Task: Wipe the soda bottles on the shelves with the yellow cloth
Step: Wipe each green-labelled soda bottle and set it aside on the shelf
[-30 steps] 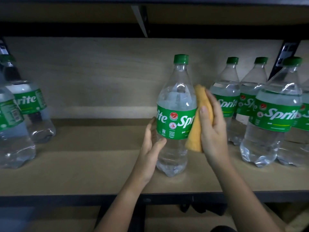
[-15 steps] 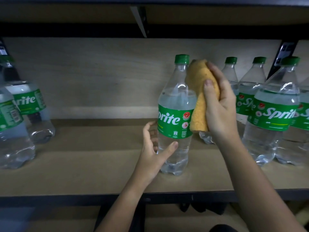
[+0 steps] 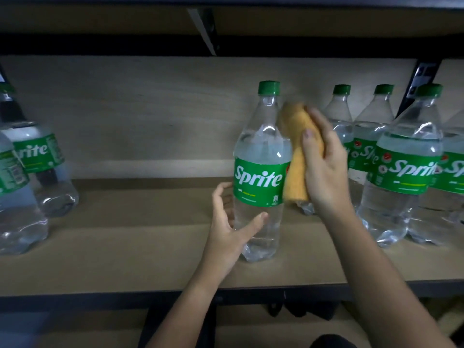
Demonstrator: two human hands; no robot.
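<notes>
A clear Sprite bottle (image 3: 261, 156) with a green cap and green label stands upright in the middle of the wooden shelf (image 3: 140, 247). My right hand (image 3: 324, 169) grips the yellow cloth (image 3: 296, 156) and presses it against the bottle's right side, from the shoulder down to the label. My left hand (image 3: 231, 229) cups the bottle's lower part, thumb on the front and fingers curled round the left side.
Several more Sprite bottles (image 3: 404, 167) stand close together on the right. At the left edge are two further bottles (image 3: 37, 167). The upper shelf (image 3: 226, 26) hangs low overhead, and a black bracket (image 3: 421, 81) runs down at the back right.
The bottle has been turned so its label now faces me. My right hand with the cloth rose from the label to the bottle's neck and has now come slightly down its side.
</notes>
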